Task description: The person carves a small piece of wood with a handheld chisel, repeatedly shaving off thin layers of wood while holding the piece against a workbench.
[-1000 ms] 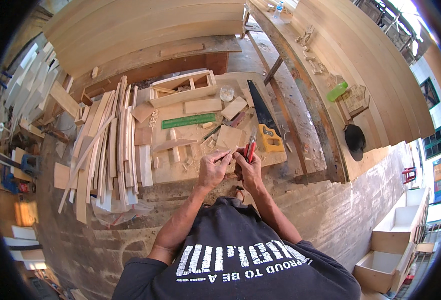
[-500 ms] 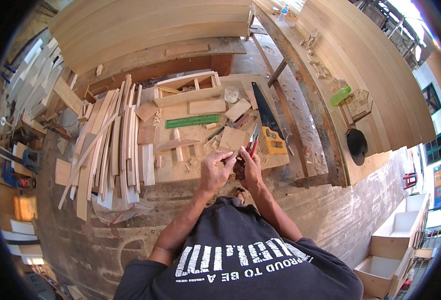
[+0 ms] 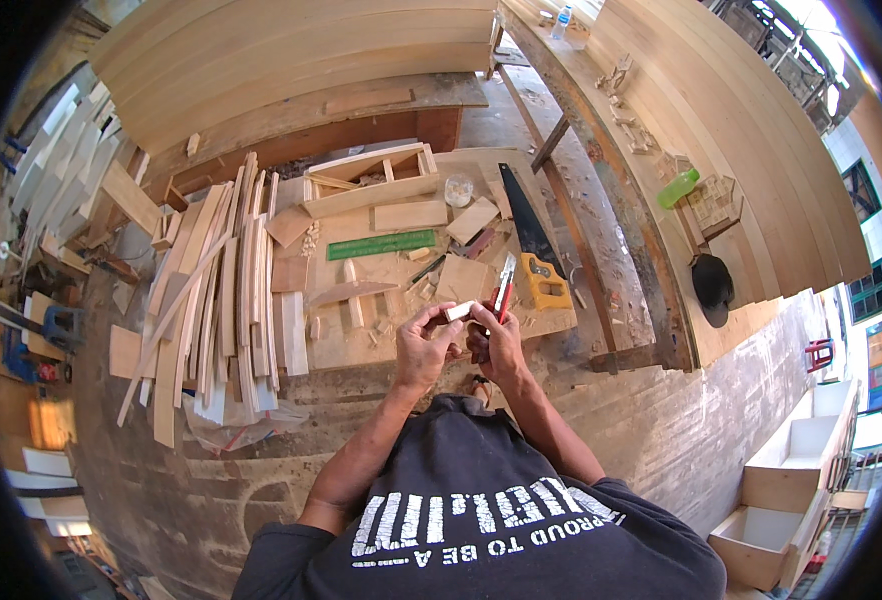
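Over the front of the plywood worktop [image 3: 391, 340], my left hand [image 3: 428, 345] pinches a small pale wood block [image 3: 460, 310]. My right hand [image 3: 497, 345] grips a red utility knife [image 3: 504, 291] with its tip pointing up and away, and its thumb is at the block's right end. Just beyond lie a square wood piece [image 3: 460, 278], small offcuts [image 3: 421, 253] and a dark slim tool [image 3: 428, 268]. A handsaw with a yellow handle [image 3: 545, 282] lies to the right. A green ruler [image 3: 381, 245], a wooden frame [image 3: 371, 194] and a jar [image 3: 459, 191] are farther back.
Long wood strips [image 3: 208, 300] are piled at the left. A long bench [image 3: 641, 240] on the right holds a green bottle [image 3: 679, 188] and black cap [image 3: 710, 285]. Wooden boxes [image 3: 791, 470] stand at lower right, a red stool [image 3: 818, 354] beyond.
The pale block between my fingers now shows larger and more clearly, turned toward the camera. My fingers have shifted around it; the knife stays in my right hand.
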A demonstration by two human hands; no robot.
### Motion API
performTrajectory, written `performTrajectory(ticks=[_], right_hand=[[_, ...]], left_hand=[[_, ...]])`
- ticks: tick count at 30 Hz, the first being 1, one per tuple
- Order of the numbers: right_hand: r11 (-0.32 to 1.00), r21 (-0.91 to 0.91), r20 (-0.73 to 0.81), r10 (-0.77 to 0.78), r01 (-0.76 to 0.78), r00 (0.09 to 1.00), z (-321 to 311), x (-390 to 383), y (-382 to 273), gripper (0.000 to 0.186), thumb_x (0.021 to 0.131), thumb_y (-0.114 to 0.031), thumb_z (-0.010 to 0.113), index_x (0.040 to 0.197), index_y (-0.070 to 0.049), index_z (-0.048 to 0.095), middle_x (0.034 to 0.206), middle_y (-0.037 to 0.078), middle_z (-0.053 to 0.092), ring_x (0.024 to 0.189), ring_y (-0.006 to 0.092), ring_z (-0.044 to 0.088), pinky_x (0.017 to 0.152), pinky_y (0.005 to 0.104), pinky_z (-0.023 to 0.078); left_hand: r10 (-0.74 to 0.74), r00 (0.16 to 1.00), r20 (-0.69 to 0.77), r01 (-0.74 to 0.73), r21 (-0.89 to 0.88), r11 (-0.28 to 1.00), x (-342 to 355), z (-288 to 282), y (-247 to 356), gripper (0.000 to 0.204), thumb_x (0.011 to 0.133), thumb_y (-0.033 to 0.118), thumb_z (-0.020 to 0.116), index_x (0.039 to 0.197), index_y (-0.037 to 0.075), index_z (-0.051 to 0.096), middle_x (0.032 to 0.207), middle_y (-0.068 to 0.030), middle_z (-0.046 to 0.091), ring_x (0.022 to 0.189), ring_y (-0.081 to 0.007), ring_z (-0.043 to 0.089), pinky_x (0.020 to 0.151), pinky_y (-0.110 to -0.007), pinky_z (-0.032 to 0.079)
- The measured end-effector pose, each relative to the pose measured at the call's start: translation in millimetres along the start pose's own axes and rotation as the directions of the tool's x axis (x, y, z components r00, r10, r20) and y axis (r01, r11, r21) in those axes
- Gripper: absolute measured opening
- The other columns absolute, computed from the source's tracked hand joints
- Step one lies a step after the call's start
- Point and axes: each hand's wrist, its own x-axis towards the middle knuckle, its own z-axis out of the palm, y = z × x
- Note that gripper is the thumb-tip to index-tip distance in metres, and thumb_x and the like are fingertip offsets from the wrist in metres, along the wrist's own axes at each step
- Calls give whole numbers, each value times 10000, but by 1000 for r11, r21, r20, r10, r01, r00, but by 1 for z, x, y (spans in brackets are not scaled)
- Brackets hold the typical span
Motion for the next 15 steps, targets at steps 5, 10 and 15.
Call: performTrajectory(ticks=[5,10,15], right_hand=[[999,-42,-16,-4,3,1000,-1,-2,-1,171,913,-188,663,916,-28,604,532,-41,435,391,68,377,362,244,287],[993,-117,37,27,-22,999,1,-8,-2,129,908,-148,660,879,-34,607,572,-34,472,421,53,383,383,224,300],[994,-110,12,-8,9,1000,-2,-5,7,139,894,-137,674,841,-15,636,603,-17,533,433,48,393,402,225,319]], left_hand=[[-60,998,-11,59,-46,997,0,0,3,248,899,104,666,1134,25,656,1010,-27,687,803,-66,627,505,-201,495],[-139,990,32,142,-124,982,7,-9,-11,243,939,176,632,1145,49,655,1028,-17,691,860,-92,644,615,-224,505],[-154,983,100,174,-249,953,10,-7,-9,238,967,188,595,1159,58,648,1049,-28,687,917,-121,644,747,-285,515]])
